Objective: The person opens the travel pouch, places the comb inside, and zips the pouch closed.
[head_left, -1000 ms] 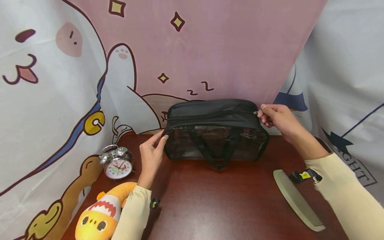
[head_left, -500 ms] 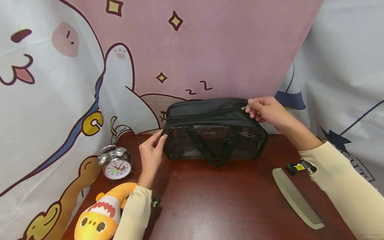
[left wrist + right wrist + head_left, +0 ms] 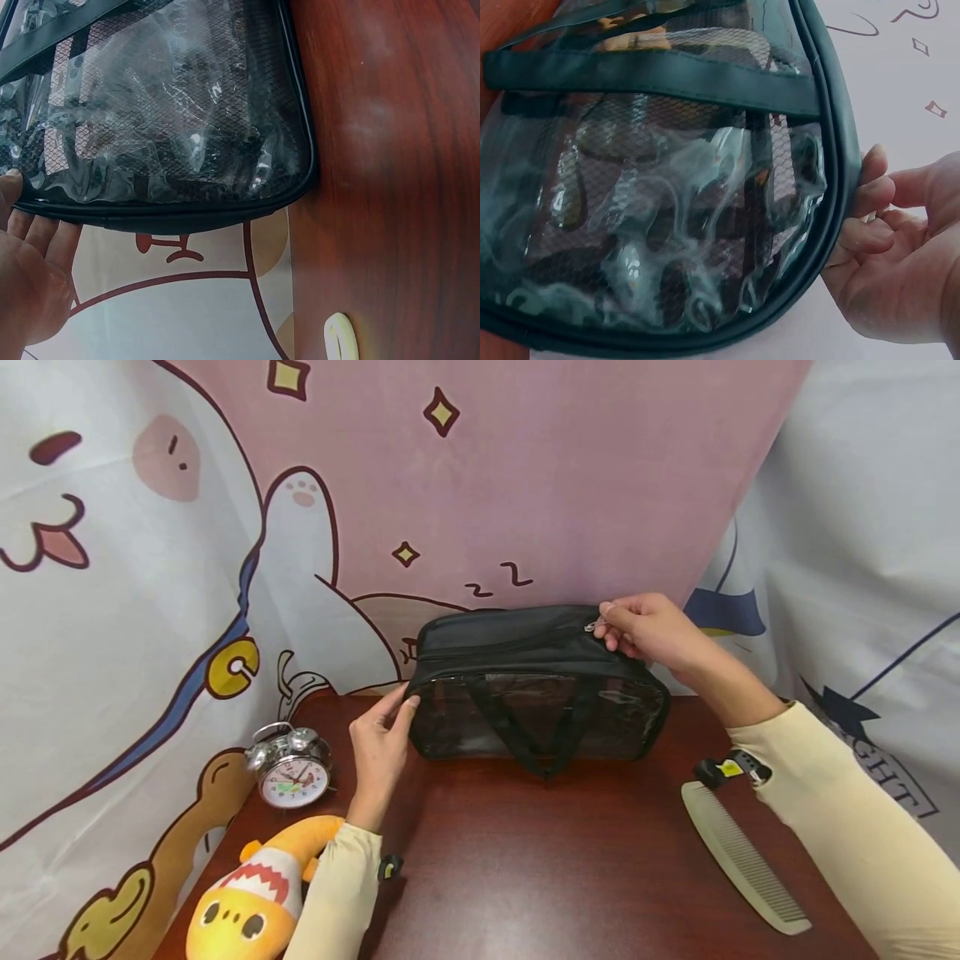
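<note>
A black toiletry bag [image 3: 525, 647] with a clear front panel and a dangling black strap handle stands at the back of the table. At its upper left corner, my left hand [image 3: 378, 747] pinches the edge between thumb and fingers. My right hand [image 3: 648, 631] pinches the metal zipper pull [image 3: 590, 627] on the bag's top, towards its right end. Mesh shows through the clear panel [image 3: 172, 105] in the left wrist view. In the right wrist view, the bag's dark rim partly hides the fingertips of the right hand [image 3: 907, 247].
A silver twin-bell alarm clock [image 3: 295, 768] stands left of the bag. Below it lies an orange plush toy [image 3: 243, 902], partly covered by the left sleeve. A pale green comb [image 3: 742, 860] rests at the right, under the right forearm. Printed cloth [image 3: 585, 477] hangs behind the reddish-brown table [image 3: 525, 860].
My right hand has moved left along the bag's top with the zipper pull, away from the right end. The left hand has kept its hold on the left corner.
</note>
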### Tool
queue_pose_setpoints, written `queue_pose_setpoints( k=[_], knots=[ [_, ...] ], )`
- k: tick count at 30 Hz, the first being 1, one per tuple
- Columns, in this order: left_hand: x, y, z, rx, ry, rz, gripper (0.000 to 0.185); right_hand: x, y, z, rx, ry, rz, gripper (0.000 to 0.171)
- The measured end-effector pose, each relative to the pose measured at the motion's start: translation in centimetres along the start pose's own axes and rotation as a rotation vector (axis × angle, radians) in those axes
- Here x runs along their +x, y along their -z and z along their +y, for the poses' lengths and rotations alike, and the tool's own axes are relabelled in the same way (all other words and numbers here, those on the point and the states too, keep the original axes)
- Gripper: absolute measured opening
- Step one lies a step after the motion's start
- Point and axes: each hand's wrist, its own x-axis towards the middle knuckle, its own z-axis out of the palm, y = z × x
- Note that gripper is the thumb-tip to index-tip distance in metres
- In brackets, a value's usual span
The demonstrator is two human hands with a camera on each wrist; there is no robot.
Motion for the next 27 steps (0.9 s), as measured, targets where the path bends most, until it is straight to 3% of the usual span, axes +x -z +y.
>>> queue_pose_setpoints(
  k=[10,27],
  knots=[
    [0.1,-0.5,-3.2,0.012,0.004,0.000,0.023,0.2,-1.1,-1.7,-0.097,0.052,0.043,0.045],
    [0.2,-0.6,-3.1,0.018,0.002,0.008,0.023,0.2,-3.4,-4.1,-0.312,0.060,0.141,0.043]
  ],
)
